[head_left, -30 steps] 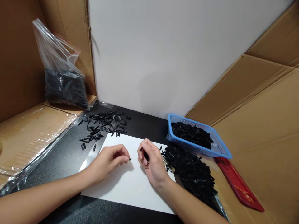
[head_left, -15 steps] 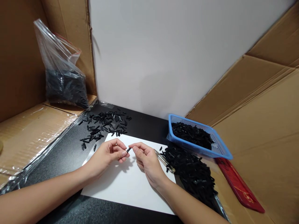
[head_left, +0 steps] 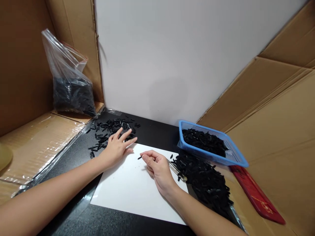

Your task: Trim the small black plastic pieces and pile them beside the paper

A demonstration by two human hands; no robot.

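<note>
My left hand (head_left: 119, 147) is open, its fingers spread at the near edge of a scatter of small, slim black pieces (head_left: 112, 124). I cannot tell whether its fingertips touch any of them. Over the white sheet (head_left: 137, 196), my right hand (head_left: 157, 167) is closed, thumb and forefinger pinching a thin dark pointed piece (head_left: 139, 158). Only its tip pokes out to the left; the remainder is hidden in the fingers. Tiny dark specks lie on the paper below. A slim metal tool (head_left: 177, 171) rests just right of this hand, against a large heap of black pieces (head_left: 204, 183).
A blue plastic basket (head_left: 237, 157) holding more black pieces stands behind the heap. To its right lies a long red object (head_left: 258, 195) on cardboard. A clear zip bag (head_left: 73, 95) of dark material leans in the left corner. A white wall (head_left: 157, 59) and cardboard sides surround the table.
My left hand has let go of the small black piece, opened and moved up and left to the scattered pieces. My right hand stays pinched in nearly the same place.
</note>
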